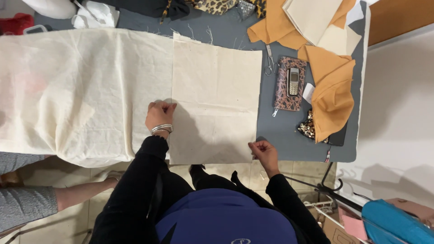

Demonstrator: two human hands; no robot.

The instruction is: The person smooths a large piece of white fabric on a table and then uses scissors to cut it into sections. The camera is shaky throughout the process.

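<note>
The right hand pinches the near corner of a stiff cream cloth piece lying flat on the grey surface. The left hand, fingers curled, presses its far left edge, where it meets a big wrinkled cream cloth. Farther off lie small scissors and orange fabric.

The scene is brightly and evenly lit from above, with soft light and no harsh glare. The cream fabric panel and the wide pale cloth are nearly washed out, their weave faint. Soft shadows fall near the left hand and under the right hand. A clothes rack casts blurred shadows on the white wall at right. Focus is sharp at centre; the far edge and corners bend slightly from the wide lens.
</note>
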